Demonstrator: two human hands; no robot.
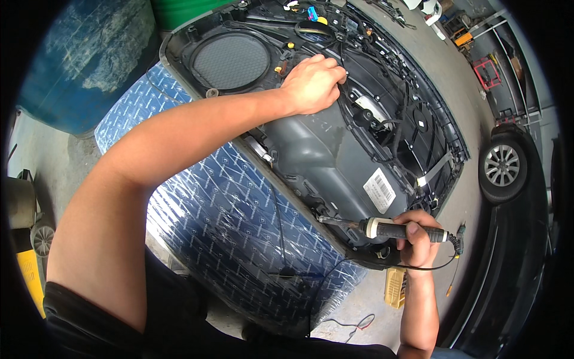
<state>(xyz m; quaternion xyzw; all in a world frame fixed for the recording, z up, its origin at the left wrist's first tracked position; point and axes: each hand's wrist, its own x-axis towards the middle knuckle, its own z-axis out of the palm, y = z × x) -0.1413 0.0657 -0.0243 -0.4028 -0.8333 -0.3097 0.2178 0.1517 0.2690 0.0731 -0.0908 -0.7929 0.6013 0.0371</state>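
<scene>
A dark car door panel (311, 140) lies with its inner side up, showing a round speaker grille (232, 61), wiring and a white label. My left hand (314, 85) is closed on its middle, fingers curled over a raised part; the fingertips are hidden. My right hand (420, 236) is wrapped around the black handle of a soldering iron (391, 230) with a pale collar and a cord. The iron points left, its metal tip close to the panel's near edge by a small bracket (329, 220); whether it touches I cannot tell.
Under the panel is a surface covered in blue printed film (227, 197). A blue drum (84, 60) stands at the far left, a green one (179, 12) behind. At the right is a black car with its wheel (503, 164). A yellow plastic basket (394, 287) sits below my right wrist.
</scene>
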